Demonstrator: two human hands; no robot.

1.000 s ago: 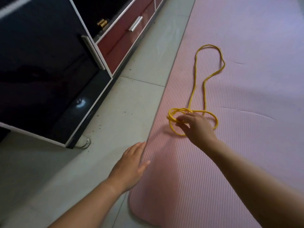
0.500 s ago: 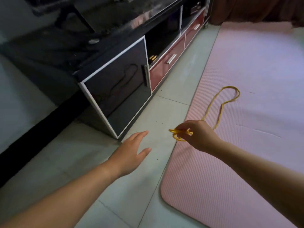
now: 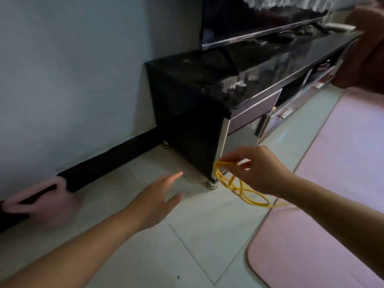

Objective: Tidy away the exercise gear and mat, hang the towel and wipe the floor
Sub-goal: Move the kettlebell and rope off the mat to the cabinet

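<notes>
My right hand (image 3: 256, 170) pinches a yellow rope (image 3: 241, 189) gathered into loops, held in the air above the tiled floor near the corner of the black TV cabinet (image 3: 193, 113). The rope's tail trails right toward the pink exercise mat (image 3: 324, 204), which lies flat along the right side. My left hand (image 3: 155, 202) hovers over the floor, fingers spread, holding nothing. A blurred pink object (image 3: 41, 204) sits on the floor by the wall at the far left.
A television (image 3: 259, 15) stands on the cabinet. A dark skirting board (image 3: 104, 165) runs along the pale wall. The cabinet's metal foot (image 3: 212, 185) is just below the rope. A brown curtain (image 3: 365, 48) hangs at the far right.
My right hand has lifted the coiled rope off the mat and carried it left over the floor. The view has swung up and left, showing the wall and television.
</notes>
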